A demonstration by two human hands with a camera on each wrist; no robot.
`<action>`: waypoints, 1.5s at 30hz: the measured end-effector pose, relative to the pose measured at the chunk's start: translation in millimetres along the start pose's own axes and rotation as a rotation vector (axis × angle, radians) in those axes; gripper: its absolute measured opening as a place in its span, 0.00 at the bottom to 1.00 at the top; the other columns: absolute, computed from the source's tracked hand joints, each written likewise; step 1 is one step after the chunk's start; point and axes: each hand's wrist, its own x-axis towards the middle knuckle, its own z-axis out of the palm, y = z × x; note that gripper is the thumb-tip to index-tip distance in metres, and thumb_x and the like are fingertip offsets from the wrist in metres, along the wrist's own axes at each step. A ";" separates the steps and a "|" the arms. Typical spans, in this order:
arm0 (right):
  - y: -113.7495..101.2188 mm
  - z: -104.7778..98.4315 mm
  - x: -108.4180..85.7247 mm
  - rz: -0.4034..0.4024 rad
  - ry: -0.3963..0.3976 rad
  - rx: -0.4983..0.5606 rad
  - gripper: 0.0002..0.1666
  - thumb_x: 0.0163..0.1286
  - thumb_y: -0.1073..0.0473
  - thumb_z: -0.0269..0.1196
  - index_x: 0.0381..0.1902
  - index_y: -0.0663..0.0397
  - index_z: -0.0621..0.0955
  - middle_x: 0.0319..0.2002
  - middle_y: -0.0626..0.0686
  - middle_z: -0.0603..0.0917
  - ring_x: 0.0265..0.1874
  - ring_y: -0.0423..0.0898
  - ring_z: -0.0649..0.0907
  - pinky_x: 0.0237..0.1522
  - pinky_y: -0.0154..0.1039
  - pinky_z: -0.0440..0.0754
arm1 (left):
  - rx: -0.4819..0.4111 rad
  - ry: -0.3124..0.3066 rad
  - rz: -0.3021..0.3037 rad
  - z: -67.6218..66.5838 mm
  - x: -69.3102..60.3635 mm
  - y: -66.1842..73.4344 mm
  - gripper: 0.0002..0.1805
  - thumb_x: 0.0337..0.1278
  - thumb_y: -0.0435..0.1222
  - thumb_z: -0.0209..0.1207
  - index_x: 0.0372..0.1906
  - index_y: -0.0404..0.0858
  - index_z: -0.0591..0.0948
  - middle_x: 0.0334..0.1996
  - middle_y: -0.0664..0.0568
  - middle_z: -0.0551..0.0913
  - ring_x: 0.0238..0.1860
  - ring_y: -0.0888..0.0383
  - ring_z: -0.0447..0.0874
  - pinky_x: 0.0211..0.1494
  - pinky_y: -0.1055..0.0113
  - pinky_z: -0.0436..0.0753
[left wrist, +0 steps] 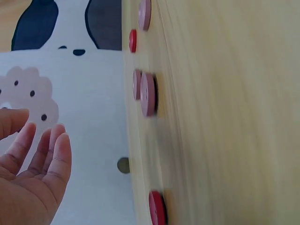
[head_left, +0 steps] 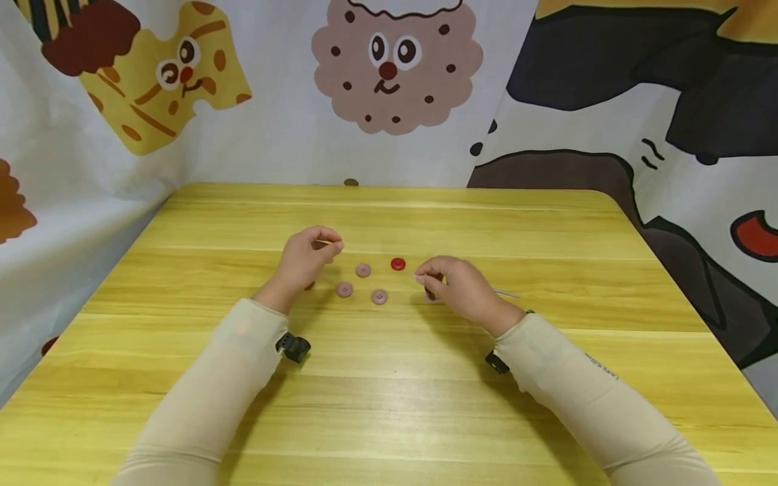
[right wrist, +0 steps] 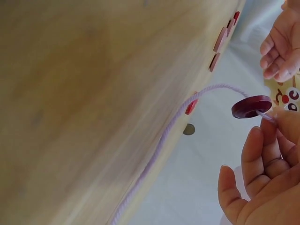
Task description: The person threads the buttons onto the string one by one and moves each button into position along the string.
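My right hand (head_left: 464,290) pinches a light purple string (right wrist: 161,140) between thumb and forefinger. A dark red button (right wrist: 251,107) hangs threaded on that string just beyond the fingertips, and the string's tail trails onto the table. My left hand (head_left: 304,260) is raised above the table with its fingers apart and slightly bent, holding nothing; in the left wrist view the hand (left wrist: 37,171) shows an empty palm. Between the hands lie several pink buttons (head_left: 379,297) and a bright red button (head_left: 398,264). Another red button (left wrist: 157,207) lies beneath the left hand.
The wooden table (head_left: 389,405) has rounded back corners. Behind it hangs a white cloth (head_left: 273,135) printed with cartoon food figures. A small dark device (head_left: 294,347) is strapped at the left wrist, another (head_left: 497,362) at the right.
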 end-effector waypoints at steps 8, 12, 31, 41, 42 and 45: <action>-1.3 -1.3 -0.6 -0.003 -0.001 0.010 0.10 0.73 0.58 0.58 0.43 0.58 0.83 0.26 0.48 0.80 0.26 0.46 0.80 0.24 0.36 0.73 | 0.054 0.003 -0.026 -16.7 0.5 -6.3 0.14 0.67 0.38 0.56 0.52 0.33 0.77 0.51 0.40 0.79 0.47 0.45 0.78 0.49 0.57 0.78; -1.2 -1.6 -0.7 -0.015 0.002 0.009 0.10 0.72 0.59 0.58 0.43 0.58 0.83 0.26 0.48 0.81 0.26 0.45 0.80 0.24 0.36 0.74 | 0.093 -0.005 -0.021 -24.9 -0.8 -10.7 0.15 0.67 0.37 0.56 0.52 0.32 0.76 0.52 0.39 0.78 0.50 0.45 0.77 0.52 0.54 0.77; 0.2 -1.5 0.1 -0.025 0.018 -0.024 0.10 0.72 0.59 0.59 0.43 0.58 0.84 0.28 0.48 0.81 0.26 0.42 0.78 0.28 0.38 0.75 | 0.213 -0.121 -0.037 -44.7 1.1 -29.8 0.18 0.66 0.35 0.57 0.55 0.29 0.75 0.55 0.36 0.77 0.56 0.42 0.74 0.57 0.52 0.74; -1.0 -0.8 -0.2 -0.005 0.000 -0.006 0.11 0.72 0.59 0.58 0.44 0.59 0.83 0.29 0.49 0.81 0.26 0.42 0.81 0.28 0.38 0.77 | 0.287 -0.192 -0.090 -46.9 2.0 -33.5 0.20 0.65 0.36 0.58 0.58 0.30 0.73 0.56 0.36 0.76 0.56 0.43 0.74 0.55 0.54 0.74; -1.0 -0.6 -0.2 -0.002 -0.002 -0.004 0.11 0.72 0.59 0.58 0.44 0.59 0.83 0.29 0.49 0.81 0.26 0.43 0.81 0.28 0.38 0.78 | 0.292 -0.196 -0.089 -46.7 2.1 -33.8 0.20 0.65 0.36 0.58 0.57 0.30 0.73 0.56 0.36 0.76 0.55 0.43 0.74 0.55 0.54 0.74; -1.0 -0.1 -0.5 0.005 -0.006 0.007 0.11 0.72 0.59 0.58 0.44 0.59 0.83 0.29 0.49 0.81 0.27 0.44 0.83 0.29 0.38 0.79 | 0.311 -0.211 -0.076 -46.1 2.4 -35.2 0.21 0.64 0.35 0.59 0.57 0.29 0.73 0.55 0.35 0.76 0.55 0.43 0.74 0.54 0.54 0.74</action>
